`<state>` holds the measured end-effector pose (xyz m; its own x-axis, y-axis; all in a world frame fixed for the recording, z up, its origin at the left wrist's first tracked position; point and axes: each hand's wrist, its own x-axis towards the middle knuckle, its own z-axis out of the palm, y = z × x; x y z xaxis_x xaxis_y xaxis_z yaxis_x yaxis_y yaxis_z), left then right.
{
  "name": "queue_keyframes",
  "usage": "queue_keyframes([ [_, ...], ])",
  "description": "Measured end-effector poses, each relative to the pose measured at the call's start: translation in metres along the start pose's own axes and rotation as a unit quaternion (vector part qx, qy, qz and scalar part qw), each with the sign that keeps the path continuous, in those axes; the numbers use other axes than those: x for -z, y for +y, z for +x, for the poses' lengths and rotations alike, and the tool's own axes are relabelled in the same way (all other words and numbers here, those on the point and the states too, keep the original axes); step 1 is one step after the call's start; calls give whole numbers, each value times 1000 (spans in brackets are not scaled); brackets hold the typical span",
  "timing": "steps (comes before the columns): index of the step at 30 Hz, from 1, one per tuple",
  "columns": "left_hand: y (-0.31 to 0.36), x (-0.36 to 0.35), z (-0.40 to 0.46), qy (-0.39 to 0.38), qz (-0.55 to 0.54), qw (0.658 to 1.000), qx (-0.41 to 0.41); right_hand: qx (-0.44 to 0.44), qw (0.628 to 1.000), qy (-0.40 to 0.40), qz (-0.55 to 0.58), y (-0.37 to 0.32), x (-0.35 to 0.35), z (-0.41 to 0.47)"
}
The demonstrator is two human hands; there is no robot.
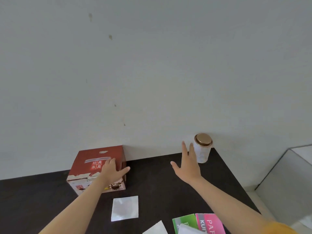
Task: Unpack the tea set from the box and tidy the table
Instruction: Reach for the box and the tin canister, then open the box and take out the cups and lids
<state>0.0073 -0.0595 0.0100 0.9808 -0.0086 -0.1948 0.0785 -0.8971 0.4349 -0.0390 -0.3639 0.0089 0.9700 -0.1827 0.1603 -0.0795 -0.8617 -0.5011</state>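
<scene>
Currently the red box (98, 168) sits closed on the dark table (152, 183), at 9 o'clock, against the wall. Left hand (112, 173) rests flat on its lid, fingers spread, gripping nothing. Right hand (187, 164) is released, fingers straight, just beside a white canister (202, 149) at 2 o'clock; contact unclear. White square sheet (125, 208) at 6 o'clock; green and pink leaflets (209, 223) at 5 o'clock.

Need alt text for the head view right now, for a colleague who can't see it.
Both hands reach over a dark table: the left hand rests on top of a closed red box, and the open right hand stretches toward a white canister with a gold lid by the wall. Paper squares and colourful leaflets lie nearer the camera.
</scene>
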Motion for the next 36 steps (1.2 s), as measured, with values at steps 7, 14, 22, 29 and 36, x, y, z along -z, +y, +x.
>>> queue_keyframes([
  [7, -87, 26, -25, 29, 11, 999, -40, 56, 997, -50, 24, -119, -61, -39],
  [14, -142, 52, -20, 5, 87, 994, -62, 158, 981, -114, 15, -203, -129, -65],
  [22, -156, 43, -12, -73, 85, 988, -106, 125, 982, -142, -9, -219, -166, -65],
  [29, -158, 37, -15, -34, 72, 990, -113, 78, 990, -116, 19, -230, -168, -65],
  [36, -156, 33, -13, -13, 79, 992, -97, 92, 988, -125, -11, -227, -166, -67],
])
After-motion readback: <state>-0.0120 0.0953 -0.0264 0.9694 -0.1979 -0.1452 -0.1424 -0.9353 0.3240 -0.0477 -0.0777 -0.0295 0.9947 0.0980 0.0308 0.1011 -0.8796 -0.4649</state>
